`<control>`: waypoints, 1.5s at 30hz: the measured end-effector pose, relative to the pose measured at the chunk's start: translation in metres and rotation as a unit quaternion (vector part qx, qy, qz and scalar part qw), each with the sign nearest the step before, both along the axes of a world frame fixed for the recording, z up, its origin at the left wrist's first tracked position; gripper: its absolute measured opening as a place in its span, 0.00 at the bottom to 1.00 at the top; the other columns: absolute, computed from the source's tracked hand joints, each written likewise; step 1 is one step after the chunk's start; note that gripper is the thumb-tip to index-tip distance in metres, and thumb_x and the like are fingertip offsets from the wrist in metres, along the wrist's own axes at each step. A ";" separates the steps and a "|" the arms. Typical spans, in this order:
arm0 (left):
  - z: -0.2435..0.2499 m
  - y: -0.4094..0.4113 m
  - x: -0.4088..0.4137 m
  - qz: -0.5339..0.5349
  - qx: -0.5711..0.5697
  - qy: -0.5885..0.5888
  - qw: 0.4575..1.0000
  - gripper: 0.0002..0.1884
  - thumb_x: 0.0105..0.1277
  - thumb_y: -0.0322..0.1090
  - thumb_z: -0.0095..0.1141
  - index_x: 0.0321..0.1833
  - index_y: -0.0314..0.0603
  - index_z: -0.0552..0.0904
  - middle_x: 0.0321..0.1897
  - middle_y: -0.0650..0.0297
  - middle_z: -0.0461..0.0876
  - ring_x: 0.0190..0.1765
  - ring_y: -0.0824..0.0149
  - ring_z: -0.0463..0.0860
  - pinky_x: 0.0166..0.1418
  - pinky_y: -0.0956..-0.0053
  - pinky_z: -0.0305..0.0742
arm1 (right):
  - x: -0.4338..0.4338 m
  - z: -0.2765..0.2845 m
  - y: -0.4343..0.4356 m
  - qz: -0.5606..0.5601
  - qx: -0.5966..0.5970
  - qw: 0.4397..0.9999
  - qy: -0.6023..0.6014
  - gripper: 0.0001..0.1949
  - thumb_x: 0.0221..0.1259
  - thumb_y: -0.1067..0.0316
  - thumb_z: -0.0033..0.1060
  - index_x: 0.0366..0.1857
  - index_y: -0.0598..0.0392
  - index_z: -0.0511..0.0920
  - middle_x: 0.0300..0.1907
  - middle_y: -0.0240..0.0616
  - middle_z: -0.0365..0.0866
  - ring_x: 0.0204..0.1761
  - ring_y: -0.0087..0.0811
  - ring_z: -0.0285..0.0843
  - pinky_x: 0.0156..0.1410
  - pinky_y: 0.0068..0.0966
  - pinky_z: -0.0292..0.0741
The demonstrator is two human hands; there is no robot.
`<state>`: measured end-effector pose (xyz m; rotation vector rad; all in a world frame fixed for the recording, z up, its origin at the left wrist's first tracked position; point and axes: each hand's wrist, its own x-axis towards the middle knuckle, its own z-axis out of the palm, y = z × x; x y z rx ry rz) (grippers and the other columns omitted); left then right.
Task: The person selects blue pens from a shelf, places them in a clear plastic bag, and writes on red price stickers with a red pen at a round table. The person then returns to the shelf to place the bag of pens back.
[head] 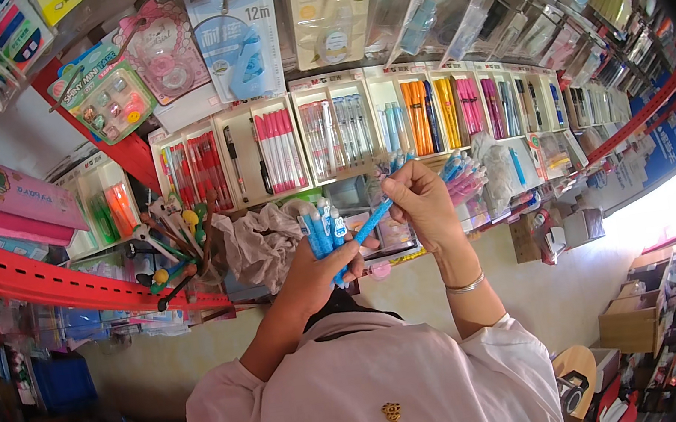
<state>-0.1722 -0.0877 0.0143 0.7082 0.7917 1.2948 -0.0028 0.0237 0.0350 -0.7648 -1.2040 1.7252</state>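
My left hand grips a bunch of blue pens, their clear-capped ends pointing up and white rabbit figures on their clips. Between the thumb and fingers of my right hand is the upper part of a single blue pen. It slants down to the left, and its lower end meets my left thumb. Just left of the bunch lies crumpled greyish paper or plastic wrapping. Right of my right hand stands a cluster of pink and blue pens, partly covered by my fingers.
White pen trays with several colours of pens line the shelf. Above hang blister packs, one with blue correction tape. Novelty pens stick out at the left, near a red perforated metal shelf rail. Cardboard boxes stand at lower right.
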 end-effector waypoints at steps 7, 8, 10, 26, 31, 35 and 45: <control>0.002 -0.002 -0.003 0.047 0.015 0.041 0.998 0.11 0.68 0.31 0.55 0.45 0.29 0.82 0.24 0.62 0.80 0.25 0.75 0.75 0.28 0.79 0.68 | -0.005 0.007 -0.003 -0.012 0.013 1.000 0.026 0.09 0.64 0.71 0.65 0.29 0.54 0.72 0.22 0.28 0.74 0.20 0.16 0.68 0.25 0.13 0.65; 0.004 -0.002 -0.003 0.057 0.009 0.041 0.997 0.10 0.68 0.31 0.55 0.44 0.29 0.82 0.24 0.62 0.80 0.25 0.75 0.75 0.28 0.79 0.68 | -0.004 0.005 -0.003 -0.010 0.017 1.000 0.019 0.10 0.64 0.71 0.65 0.29 0.54 0.72 0.21 0.28 0.74 0.20 0.16 0.68 0.24 0.13 0.64; 0.009 -0.003 0.000 0.076 -0.002 0.043 0.996 0.10 0.68 0.31 0.55 0.43 0.30 0.82 0.23 0.63 0.78 0.25 0.75 0.74 0.27 0.79 0.67 | -0.002 0.002 0.000 -0.008 0.026 1.000 0.007 0.10 0.65 0.71 0.65 0.28 0.53 0.71 0.21 0.28 0.73 0.20 0.16 0.67 0.24 0.14 0.63; 0.012 -0.003 0.002 0.062 -0.010 0.041 0.997 0.07 0.67 0.30 0.55 0.40 0.31 0.78 0.32 0.54 0.84 0.23 0.74 0.74 0.25 0.79 0.66 | -0.003 0.004 0.000 -0.033 0.075 0.996 -0.038 0.15 0.66 0.69 0.64 0.24 0.52 0.67 0.18 0.26 0.70 0.16 0.14 0.62 0.20 0.13 0.56; 0.005 0.000 0.003 0.064 -0.018 0.020 0.998 0.07 0.67 0.30 0.55 0.41 0.31 0.78 0.32 0.53 0.84 0.23 0.74 0.75 0.25 0.79 0.65 | -0.002 0.007 -0.003 -0.021 0.059 0.998 -0.001 0.09 0.67 0.71 0.62 0.30 0.55 0.71 0.21 0.30 0.76 0.20 0.17 0.72 0.25 0.14 0.67; -0.005 0.004 0.005 0.050 -0.019 0.019 0.998 0.09 0.67 0.29 0.55 0.48 0.40 0.74 0.35 0.49 0.83 0.22 0.70 0.73 0.26 0.75 0.65 | 0.005 0.004 -0.001 -0.011 0.086 0.996 -0.013 0.04 0.67 0.72 0.61 0.36 0.57 0.75 0.27 0.32 0.80 0.25 0.19 0.77 0.30 0.16 0.74; -0.015 0.005 0.003 0.057 -0.055 -0.084 0.993 0.16 0.65 0.28 0.52 0.55 0.34 0.73 0.40 0.55 0.80 0.28 0.69 0.73 0.33 0.71 0.69 | 0.033 0.016 0.037 -0.194 0.291 0.891 -0.289 0.08 0.62 0.71 0.66 0.39 0.59 0.75 0.26 0.32 0.79 0.25 0.17 0.74 0.29 0.18 0.71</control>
